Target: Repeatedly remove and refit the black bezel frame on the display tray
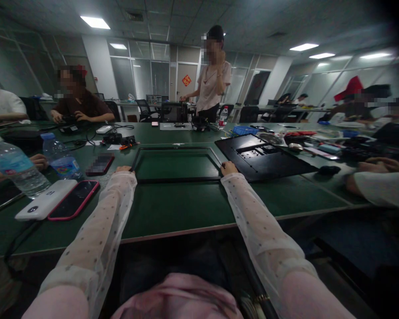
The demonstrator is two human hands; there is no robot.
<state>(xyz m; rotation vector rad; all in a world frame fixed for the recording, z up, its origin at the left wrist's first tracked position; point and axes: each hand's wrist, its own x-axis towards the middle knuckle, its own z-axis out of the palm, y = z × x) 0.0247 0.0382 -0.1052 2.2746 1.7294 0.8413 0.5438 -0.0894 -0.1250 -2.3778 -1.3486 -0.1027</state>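
A thin black rectangular frame [176, 179] lies flat on the green table [186, 208] in front of me. My left hand [123, 169] grips its near left corner, fingers curled over the edge. On the near right corner my right hand [228, 168] is closed too. Both arms reach forward in sheer white dotted sleeves. A black back panel [266, 161] with cutouts lies just right of the frame, close to my right hand.
Two phones [73, 199], a white power bank [44, 200] and water bottles [61, 160] lie at my left. Cables and tools [119, 141] sit beyond the frame. Seated people ring the table; one person [211, 79] stands at the far side. A neighbour's hands [379, 165] rest at right.
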